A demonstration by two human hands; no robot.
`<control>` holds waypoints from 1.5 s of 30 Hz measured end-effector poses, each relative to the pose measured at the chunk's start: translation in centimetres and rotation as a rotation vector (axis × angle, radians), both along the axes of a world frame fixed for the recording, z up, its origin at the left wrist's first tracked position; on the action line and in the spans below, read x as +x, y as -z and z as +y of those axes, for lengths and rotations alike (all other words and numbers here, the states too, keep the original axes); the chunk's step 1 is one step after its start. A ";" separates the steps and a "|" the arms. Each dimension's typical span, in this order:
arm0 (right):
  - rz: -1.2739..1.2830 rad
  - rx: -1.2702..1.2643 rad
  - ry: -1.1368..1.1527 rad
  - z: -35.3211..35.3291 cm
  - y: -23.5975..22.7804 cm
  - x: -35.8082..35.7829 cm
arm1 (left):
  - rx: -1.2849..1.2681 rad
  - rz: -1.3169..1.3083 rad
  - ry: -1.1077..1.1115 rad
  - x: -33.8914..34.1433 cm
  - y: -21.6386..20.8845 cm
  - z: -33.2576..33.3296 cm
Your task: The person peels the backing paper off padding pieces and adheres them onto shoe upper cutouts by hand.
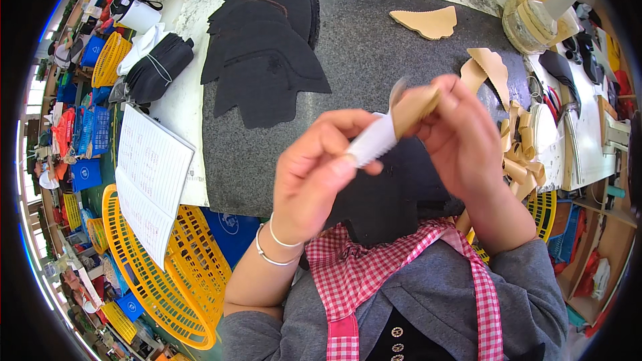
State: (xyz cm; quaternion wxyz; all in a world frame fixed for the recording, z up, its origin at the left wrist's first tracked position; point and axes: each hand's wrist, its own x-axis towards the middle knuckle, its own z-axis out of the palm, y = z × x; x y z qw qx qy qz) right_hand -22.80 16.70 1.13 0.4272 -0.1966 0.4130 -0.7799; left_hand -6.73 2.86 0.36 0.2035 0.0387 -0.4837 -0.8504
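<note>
My left hand (317,170) pinches a white strip with a jagged edge (373,142) between thumb and fingers. My right hand (468,137), a little blurred, grips a tan cut piece (412,111) that joins the white strip between my hands; a thin curl stands up there. Whether the white is the tan piece's backing I cannot tell. Below both hands a black fabric piece (381,194) lies at the near edge of the dark work mat (354,60). A fanned stack of black fabric pieces (267,60) rests on the mat's far left.
Another tan piece (428,22) lies at the back. To the right are tan scraps and curled strips (521,160) and a glue pot with a brush (535,17). At left are an open notebook (154,167), a tied black bundle (160,67) and yellow baskets (167,274).
</note>
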 end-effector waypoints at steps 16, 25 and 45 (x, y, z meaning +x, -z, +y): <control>1.072 0.155 -0.642 3.9 -3.7 -5.0 | 0.122 0.224 -0.268 -0.4 -0.5 -0.6; 0.413 0.184 -0.093 1.0 -4.2 0.5 | -1.080 -0.199 -0.702 0.5 -1.9 -0.8; 1.101 0.668 -0.176 -0.2 1.1 -1.4 | -1.093 -0.806 -0.282 2.3 1.0 -0.4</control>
